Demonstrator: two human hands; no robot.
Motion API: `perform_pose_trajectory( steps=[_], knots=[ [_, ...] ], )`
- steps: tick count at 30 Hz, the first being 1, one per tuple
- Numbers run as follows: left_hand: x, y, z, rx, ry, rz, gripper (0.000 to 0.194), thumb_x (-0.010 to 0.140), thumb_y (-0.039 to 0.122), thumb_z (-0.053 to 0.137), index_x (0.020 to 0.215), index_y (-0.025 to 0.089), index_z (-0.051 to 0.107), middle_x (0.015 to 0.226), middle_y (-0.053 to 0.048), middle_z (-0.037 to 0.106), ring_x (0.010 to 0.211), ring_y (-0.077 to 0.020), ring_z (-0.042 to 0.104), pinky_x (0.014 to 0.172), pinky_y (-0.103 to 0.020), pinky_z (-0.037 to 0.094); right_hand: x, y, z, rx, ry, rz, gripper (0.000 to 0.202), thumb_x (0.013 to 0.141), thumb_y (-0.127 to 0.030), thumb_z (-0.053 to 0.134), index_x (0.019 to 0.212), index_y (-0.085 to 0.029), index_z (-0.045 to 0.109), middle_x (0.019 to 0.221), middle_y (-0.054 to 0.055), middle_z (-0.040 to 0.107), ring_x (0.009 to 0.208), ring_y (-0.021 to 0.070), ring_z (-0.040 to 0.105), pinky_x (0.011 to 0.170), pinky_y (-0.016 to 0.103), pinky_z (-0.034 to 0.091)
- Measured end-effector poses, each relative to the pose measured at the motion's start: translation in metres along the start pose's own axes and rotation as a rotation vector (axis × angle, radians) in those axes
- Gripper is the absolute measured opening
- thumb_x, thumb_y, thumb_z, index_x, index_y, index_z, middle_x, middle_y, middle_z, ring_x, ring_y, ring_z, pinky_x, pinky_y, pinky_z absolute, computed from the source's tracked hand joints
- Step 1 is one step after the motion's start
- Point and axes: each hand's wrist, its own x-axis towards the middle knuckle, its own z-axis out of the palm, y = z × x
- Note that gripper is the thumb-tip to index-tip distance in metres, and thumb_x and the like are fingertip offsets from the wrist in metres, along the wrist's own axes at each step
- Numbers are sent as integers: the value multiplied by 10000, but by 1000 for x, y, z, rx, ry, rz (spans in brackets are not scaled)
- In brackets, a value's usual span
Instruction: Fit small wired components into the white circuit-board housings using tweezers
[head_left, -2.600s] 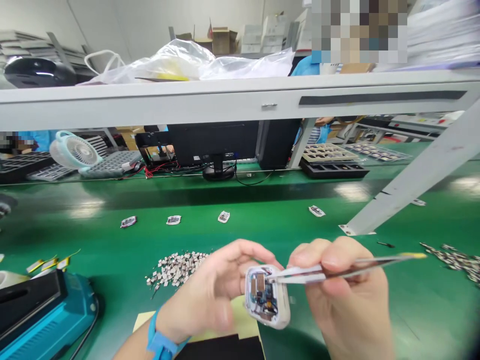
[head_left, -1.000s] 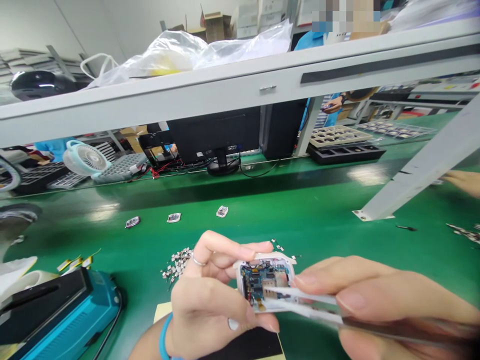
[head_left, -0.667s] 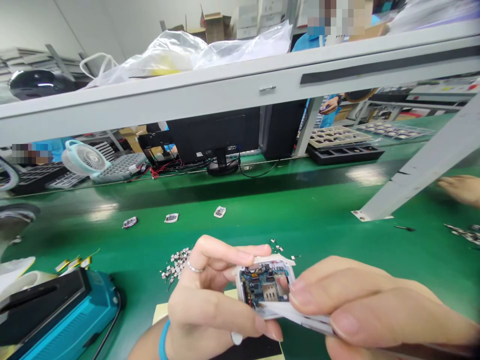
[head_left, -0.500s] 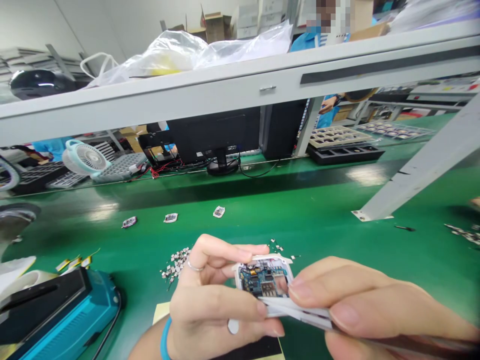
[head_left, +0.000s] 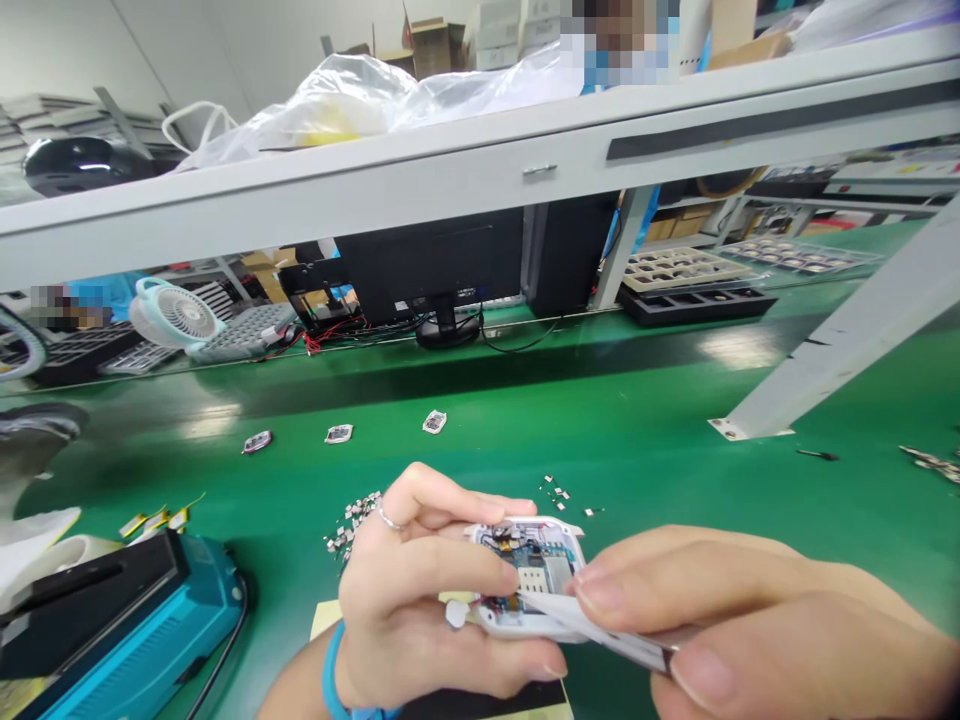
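Note:
My left hand (head_left: 427,590) is wrapped round a white watch-like housing (head_left: 566,628) with its open side up, the index fingertip resting inside on the circuit board (head_left: 531,580). A small round white part (head_left: 456,613) sticks out at the housing's left, by the left fingers. Pinched in my right hand (head_left: 735,610) are pale tweezers (head_left: 607,637), their tips at the lower middle of the board. My right fingertips are close to the housing's right edge; whether they touch it is unclear.
Three similar housings (head_left: 340,434) lie across the green table (head_left: 645,430). Small metallic parts (head_left: 352,522) are heaped behind my left hand. A blue-black device (head_left: 142,630) stands left, a slanted shelf leg (head_left: 832,330) right. A monitor (head_left: 442,265) is under the shelf.
The tweezers' tips have moved from the housing's lower rim onto the board. My left index finger now reaches over the board, and the round white part has shifted up and left.

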Motion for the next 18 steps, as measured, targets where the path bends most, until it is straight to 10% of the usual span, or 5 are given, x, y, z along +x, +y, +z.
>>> perform_pose_trajectory(
  steps=[18],
  knots=[
    [-5, -6, -2, -76, 5, 28, 266, 660, 251, 726, 833, 131, 561, 924, -45, 496, 844, -192, 624, 752, -284, 588, 12, 9, -12, 180, -296, -157, 275, 801, -78, 574, 1010, -255, 604, 1109, -1, 582, 876, 175, 620, 792, 263, 542]
  ],
)
